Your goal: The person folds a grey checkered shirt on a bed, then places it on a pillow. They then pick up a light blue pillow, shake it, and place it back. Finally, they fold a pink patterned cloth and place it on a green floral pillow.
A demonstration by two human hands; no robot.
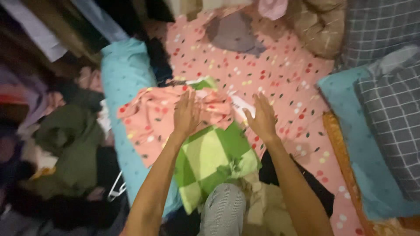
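My left hand (185, 114) lies flat, fingers spread, on a crumpled pink dotted cloth (148, 120) that rests over a green checked cloth (210, 157). My right hand (262, 118) is flat and open too, at the right edge of that pile, next to a white piece of fabric (242, 105). Both arms reach forward over my knee in checked trousers (223, 209). Neither hand grips anything. The pile sits on a bed covered by a pink dotted sheet (280, 70).
A light blue bolster (124, 74) runs along the left. Dark green and other clothes (70, 144) lie heaped at far left, with a white hanger (116, 188). Grey checked pillows (389, 109) and a blue one (350, 109) sit right; a brown cushion (319, 26) is behind.
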